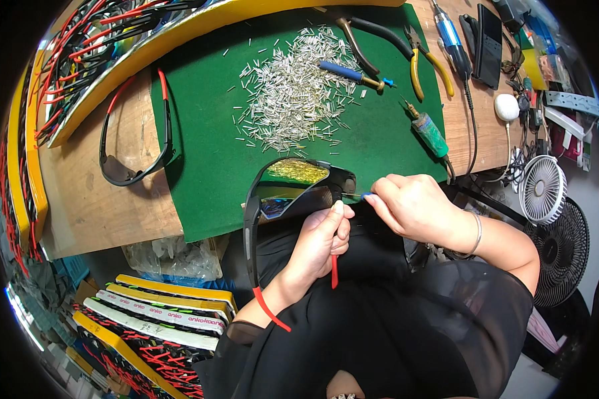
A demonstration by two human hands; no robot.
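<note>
Black top nearest; sunglasses beyond left fingers pinching red-tipped temple; right fingers hold thin tool (blue-ended)

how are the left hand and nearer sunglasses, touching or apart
Touching: the head view shows the left hand pinching the nearer sunglasses by one red-tipped arm.

We hold sunglasses in our left hand, a thin tool in our right hand. Metal pins lie ahead.
</note>
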